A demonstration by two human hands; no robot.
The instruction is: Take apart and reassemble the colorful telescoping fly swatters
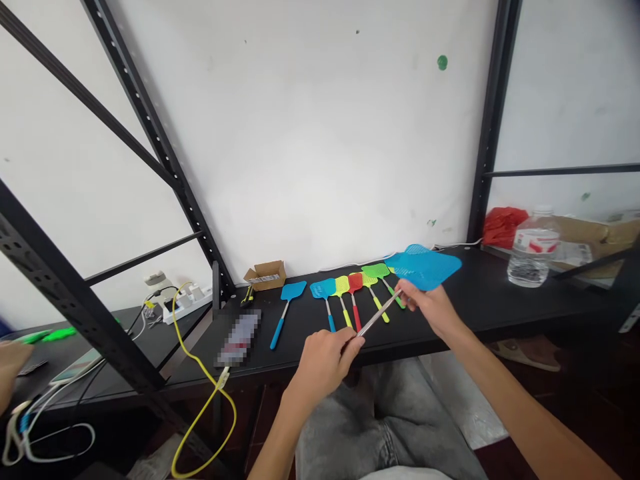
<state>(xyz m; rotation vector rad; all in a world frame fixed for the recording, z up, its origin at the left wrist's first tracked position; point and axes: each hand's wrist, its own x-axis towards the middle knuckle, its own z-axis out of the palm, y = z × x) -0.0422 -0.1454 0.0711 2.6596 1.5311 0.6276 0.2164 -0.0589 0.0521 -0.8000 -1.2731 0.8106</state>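
A blue fly swatter [431, 267] is held slantwise above the front of the black shelf. My left hand [327, 357] is closed round its lower end, hiding the grip. Just below the swatter's head, my right hand [425, 307] pinches the thin metal rod. Behind the hands lie several more swatters: a blue one [293, 291] apart on the left, then another blue one [323, 289], a yellow one [341, 286], a red one [355, 283], a yellow-green one [379, 308] and a green one [376, 270]. Their heads point toward the wall.
A phone [240, 337] with a yellow cable [197, 360] lies left. Behind it are a small open cardboard box [266, 275] and a yellow-black cutter [247, 297]. A water bottle [534, 250] and red bag [505, 225] stand right. Another person's hand [11, 367] shows far left.
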